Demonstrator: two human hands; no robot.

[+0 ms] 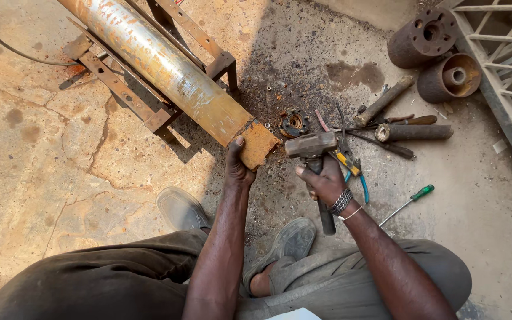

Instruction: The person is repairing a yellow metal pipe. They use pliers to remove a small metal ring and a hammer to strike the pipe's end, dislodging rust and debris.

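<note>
Seen from above, a seated person works on a cracked concrete floor [60, 160]. The left hand [237, 169] presses against a rusty end plate [259, 144], thumb over its upper edge, at the near end of a long rusted steel cylinder [161, 68]; the cylinder lies on a low angle-iron stand [122, 92] towards the far left corner of the floor. The right hand [324, 181] has its fingers wrapped tight round the handle of a short sledge hammer [312, 148], whose head sits level with the plate and just to its right.

Hazards, as a judgement: the left thumb and fingers lie close to the hammer's likely line, so a glancing strike could crush them; rust flakes may fly off the plate; the cylinder could roll or shift on its open stand; both feet, in worn shoes [179, 208], sit below the plate should it drop free.

Loose tools crowd the floor beyond the right hand: blue-handled pliers [357, 175], a green-handled screwdriver [410, 200], steel bars [413, 131], a small flanged ring [294, 122] and two rusty hubs [428, 38] by a white metal grille [505, 65] at the far right corner.

No packages, labels or signs are visible; the cylinder shows only patchy paint and rust.
</note>
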